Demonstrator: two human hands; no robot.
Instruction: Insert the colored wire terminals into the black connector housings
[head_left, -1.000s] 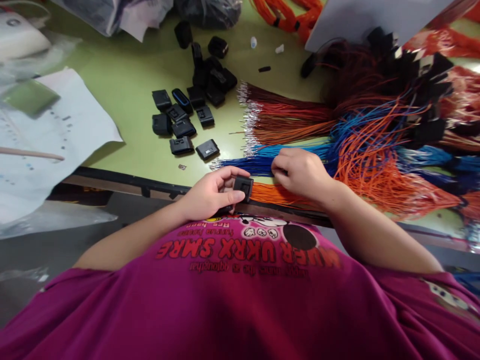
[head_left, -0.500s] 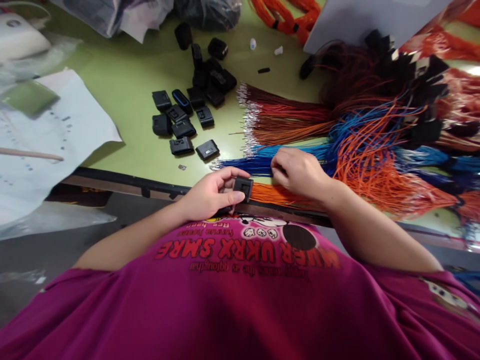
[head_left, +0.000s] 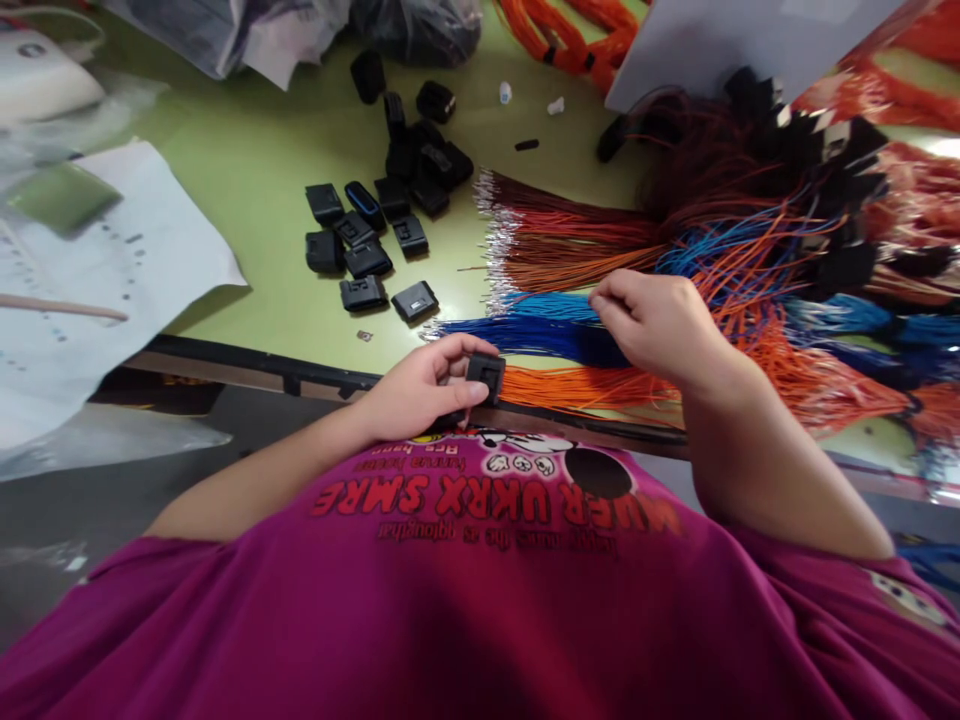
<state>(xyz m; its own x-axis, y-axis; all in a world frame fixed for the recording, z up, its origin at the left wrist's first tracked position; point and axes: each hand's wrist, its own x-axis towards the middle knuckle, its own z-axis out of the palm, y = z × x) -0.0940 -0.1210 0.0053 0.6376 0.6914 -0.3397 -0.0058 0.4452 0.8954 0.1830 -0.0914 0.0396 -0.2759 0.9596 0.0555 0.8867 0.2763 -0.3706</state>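
Black plastic forms the block [head_left: 487, 374] grasped between thumb and fingers of the left hand [head_left: 421, 392], near the centre of the frame. The right hand [head_left: 660, 318] is to the right and slightly higher, fingertips drawn together at the light blue wires [head_left: 551, 304]; whether they pinch one, I cannot tell. Those wires run lengthwise left to right, the right hand nearer to them than the left. Dark blue wires [head_left: 555, 337] lie just below, parallel, and orange wires [head_left: 570, 386] stretch rightward from beside the block along the lower edge.
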